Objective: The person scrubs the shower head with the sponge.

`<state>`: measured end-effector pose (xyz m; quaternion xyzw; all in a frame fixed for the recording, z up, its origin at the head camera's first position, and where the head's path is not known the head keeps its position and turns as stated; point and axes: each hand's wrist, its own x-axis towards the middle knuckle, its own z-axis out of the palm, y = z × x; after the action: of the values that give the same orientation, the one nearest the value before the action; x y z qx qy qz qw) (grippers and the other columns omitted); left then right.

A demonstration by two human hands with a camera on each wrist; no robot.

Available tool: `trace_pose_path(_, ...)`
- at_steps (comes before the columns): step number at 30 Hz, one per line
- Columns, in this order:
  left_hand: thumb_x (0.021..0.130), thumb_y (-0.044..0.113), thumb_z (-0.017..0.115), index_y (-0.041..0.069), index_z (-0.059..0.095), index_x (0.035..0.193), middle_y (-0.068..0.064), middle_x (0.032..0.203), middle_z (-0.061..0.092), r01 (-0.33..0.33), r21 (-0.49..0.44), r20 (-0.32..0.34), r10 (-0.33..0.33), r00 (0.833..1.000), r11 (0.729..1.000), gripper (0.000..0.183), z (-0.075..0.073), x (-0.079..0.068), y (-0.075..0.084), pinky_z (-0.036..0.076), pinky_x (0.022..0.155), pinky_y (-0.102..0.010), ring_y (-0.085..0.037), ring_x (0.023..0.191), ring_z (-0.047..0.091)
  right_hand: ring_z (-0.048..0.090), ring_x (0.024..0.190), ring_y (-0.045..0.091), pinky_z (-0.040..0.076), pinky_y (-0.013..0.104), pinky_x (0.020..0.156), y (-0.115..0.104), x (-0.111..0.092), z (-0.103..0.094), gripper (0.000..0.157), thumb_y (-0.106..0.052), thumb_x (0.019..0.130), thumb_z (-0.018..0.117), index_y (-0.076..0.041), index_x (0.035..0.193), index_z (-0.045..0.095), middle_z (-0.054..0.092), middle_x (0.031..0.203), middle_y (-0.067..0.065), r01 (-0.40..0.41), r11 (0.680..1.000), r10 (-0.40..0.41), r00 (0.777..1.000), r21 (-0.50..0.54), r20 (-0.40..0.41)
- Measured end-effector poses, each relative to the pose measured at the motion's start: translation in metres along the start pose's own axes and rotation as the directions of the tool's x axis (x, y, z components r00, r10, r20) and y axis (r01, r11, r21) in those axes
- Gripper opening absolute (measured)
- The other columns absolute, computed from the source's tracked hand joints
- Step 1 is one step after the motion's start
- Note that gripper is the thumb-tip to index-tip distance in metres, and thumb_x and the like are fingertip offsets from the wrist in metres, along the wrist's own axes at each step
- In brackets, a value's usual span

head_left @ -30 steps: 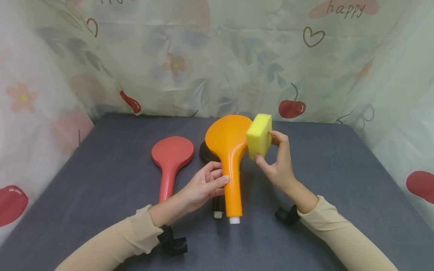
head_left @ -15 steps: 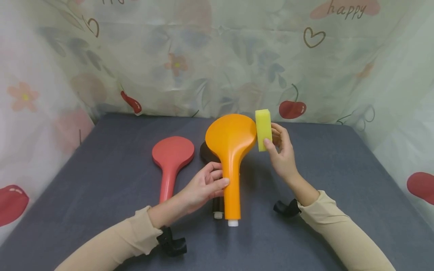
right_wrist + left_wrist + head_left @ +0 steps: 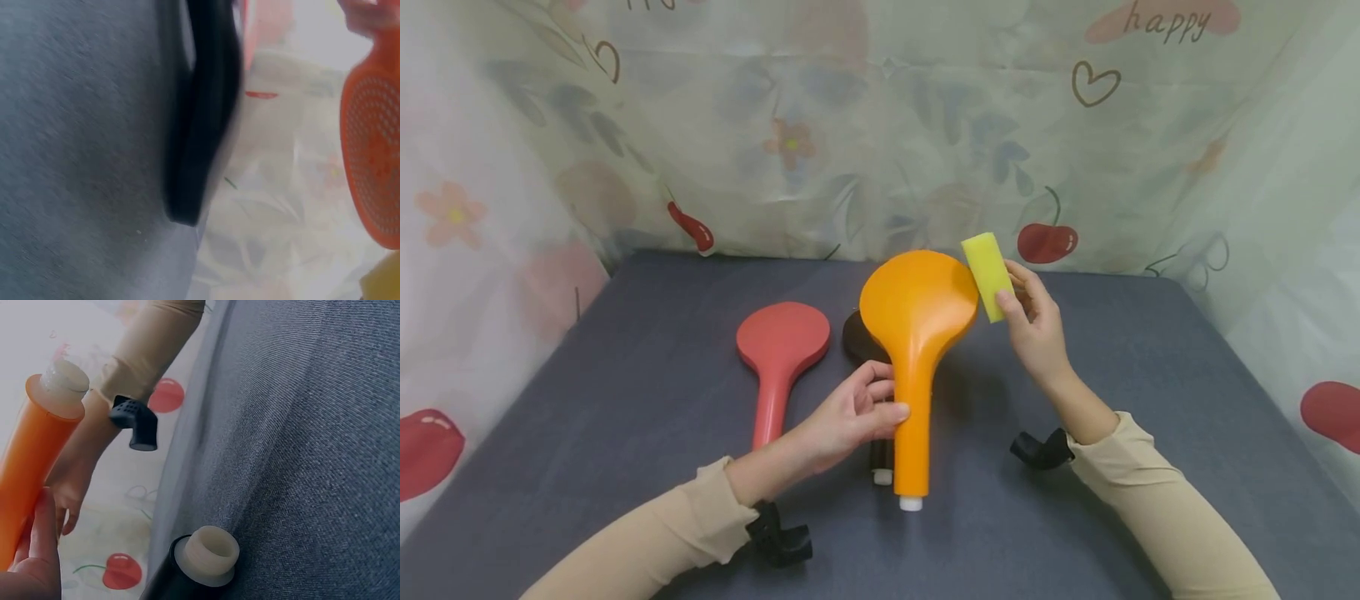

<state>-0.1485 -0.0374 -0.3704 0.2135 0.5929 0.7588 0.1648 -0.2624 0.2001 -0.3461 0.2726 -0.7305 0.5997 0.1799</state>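
My left hand (image 3: 853, 415) grips the handle of an orange shower head (image 3: 917, 304), held above the table with its smooth back toward the head camera. In the right wrist view, the perforated face of the orange shower head (image 3: 375, 162) shows at the right edge. The white threaded end (image 3: 65, 380) of its handle appears in the left wrist view. A yellow sponge (image 3: 988, 277) is pinched between the thumb and fingers of my right hand (image 3: 1039, 329). It leans against the right rim of the shower head's round part.
On the dark table (image 3: 1112, 358), a red shower head (image 3: 783, 337) lies to the left. A black shower head (image 3: 861, 337) lies partly hidden behind the orange one. Black wrist cameras (image 3: 781, 537) sit under both sleeves. A patterned cloth (image 3: 887, 125) hangs behind the table.
The sponge has moved up and right along the orange shower head's rim and turned, with my right hand following. The shower head has shifted and tilted slightly; my left hand keeps its grip.
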Motion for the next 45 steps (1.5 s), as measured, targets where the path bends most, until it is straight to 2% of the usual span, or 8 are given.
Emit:
trace_pose_path(5,0.084,0.032,0.069,0.007,0.033,0.122,0.003,0.108,0.058,-0.003,0.020,0.011,0.002,1.000,1.000,0.058,0.001,-0.001,-0.003,0.055,0.080,-0.024,-0.010,0.088,0.061,0.052,0.095,0.005,0.042,0.013,0.082,-0.001,0.005,-0.005,0.039,-0.016,0.096,0.045,-0.004,0.134,0.047,0.054,0.109,-0.017,-0.087,0.996,0.087,0.996,-0.004,0.005)
trace_pose_path(11,0.084,0.033,0.069,0.006,0.032,0.123,0.002,0.110,0.057,-0.005,0.053,-0.007,0.006,1.000,0.999,0.060,0.001,-0.002,-0.001,0.055,0.081,-0.025,-0.010,0.090,0.061,0.050,0.091,0.005,0.041,0.014,0.081,-0.003,-0.002,-0.010,0.038,-0.018,0.097,0.044,-0.005,0.133,0.048,0.054,0.104,-0.020,-0.138,0.990,0.138,0.990,-0.041,0.012)
trace_pose_path(15,0.085,0.030,0.068,0.004,0.031,0.125,-0.009,0.117,0.055,0.004,0.108,-0.002,-0.004,1.000,0.994,0.060,0.001,-0.003,0.000,0.055,0.082,-0.025,-0.010,0.094,0.061,0.047,0.089,0.008,0.039,0.018,0.079,-0.006,-0.001,-0.016,0.038,-0.023,0.099,0.041,-0.005,0.132,0.050,0.053,0.098,-0.018,-0.177,0.983,0.179,0.984,-0.054,0.025)
trace_pose_path(20,0.088,0.022,0.065,0.002,0.031,0.126,-0.027,0.125,0.048,0.004,0.197,0.041,-0.012,0.999,0.980,0.055,0.002,-0.004,0.002,0.054,0.086,-0.026,-0.010,0.097,0.060,0.045,0.090,0.009,0.038,0.019,0.081,-0.010,0.007,-0.023,0.044,-0.031,0.100,0.036,-0.002,0.131,0.049,0.050,0.094,-0.014,-0.229,0.972,0.231,0.972,-0.045,0.047)
trace_pose_path(24,0.089,0.016,0.063,0.001,0.033,0.125,-0.029,0.123,0.050,-0.010,0.250,0.076,-0.009,0.997,0.968,0.049,0.002,-0.004,0.002,0.053,0.085,-0.026,-0.009,0.095,0.061,0.045,0.088,0.011,0.040,0.016,0.079,-0.012,0.015,-0.027,0.045,-0.034,0.100,0.033,-0.001,0.125,0.050,0.048,0.093,-0.010,-0.251,0.968,0.251,0.965,-0.007,0.082)
trace_pose_path(28,0.089,0.013,0.063,0.000,0.034,0.123,-0.030,0.121,0.051,-0.024,0.279,0.086,0.000,0.996,0.960,0.047,0.002,-0.004,0.002,0.053,0.083,-0.025,-0.008,0.093,0.061,0.045,0.087,0.011,0.042,0.014,0.078,-0.013,0.021,-0.030,0.038,-0.035,0.100,0.034,-0.008,0.119,0.053,0.049,0.092,-0.009,-0.276,0.961,0.271,0.955,0.020,0.123)
trace_pose_path(39,0.088,0.010,0.063,-0.001,0.033,0.122,-0.026,0.122,0.049,-0.025,0.312,0.042,0.013,0.999,0.950,0.047,0.002,-0.004,0.006,0.053,0.086,-0.025,-0.016,0.098,0.059,0.048,0.082,0.010,0.044,0.016,0.076,-0.009,0.022,-0.041,0.037,-0.039,0.101,0.032,-0.010,0.108,0.054,0.051,0.086,-0.009,-0.282,0.959,0.285,0.944,-0.042,0.166)
trace_pose_path(45,0.088,0.007,0.063,-0.003,0.035,0.120,-0.026,0.119,0.051,-0.048,0.361,0.062,0.027,0.998,0.931,0.043,0.004,-0.003,0.004,0.054,0.083,-0.025,-0.017,0.096,0.059,0.047,0.086,0.011,0.043,0.017,0.076,-0.015,0.029,-0.041,0.042,-0.038,0.100,0.035,-0.006,0.119,0.054,0.052,0.091,-0.010,-0.248,0.966,0.257,0.948,-0.069,0.190)
